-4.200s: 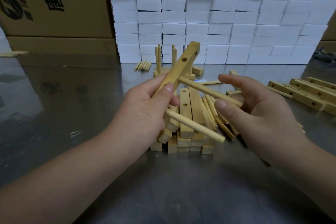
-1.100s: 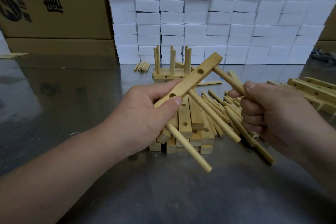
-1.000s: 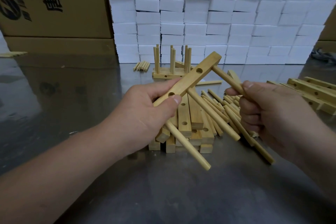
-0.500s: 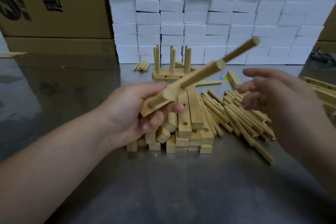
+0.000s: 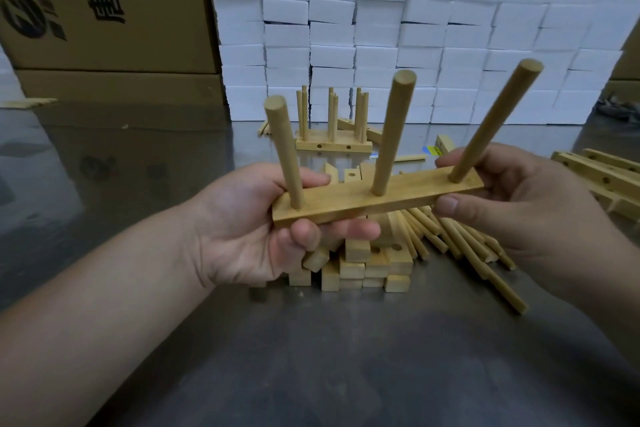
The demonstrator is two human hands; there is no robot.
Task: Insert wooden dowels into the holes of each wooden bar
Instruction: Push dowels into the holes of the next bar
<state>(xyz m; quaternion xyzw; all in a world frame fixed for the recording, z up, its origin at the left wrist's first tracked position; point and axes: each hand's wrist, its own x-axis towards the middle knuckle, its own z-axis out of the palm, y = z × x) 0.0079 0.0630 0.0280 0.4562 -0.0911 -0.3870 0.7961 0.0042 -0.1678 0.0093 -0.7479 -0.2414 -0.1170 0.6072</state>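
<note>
Bare steel table (image 5: 311, 357), dull reflections. Wooden bar (image 5: 377, 196) held level above it with three dowels (image 5: 393, 132) seated upright: left hand (image 5: 249, 229) grip closed on its left end, right hand (image 5: 512, 198) pinching the right end. Underneath, stacked bars (image 5: 360, 263) and loose dowels (image 5: 464, 246). Further back, finished assembly (image 5: 334, 135), then white foam blocks (image 5: 415, 28) and cardboard boxes (image 5: 104, 10).

cardboard boxes (image 5: 104, 10), stacked white blocks (image 5: 415, 31), metal table (image 5: 311, 357)
</note>
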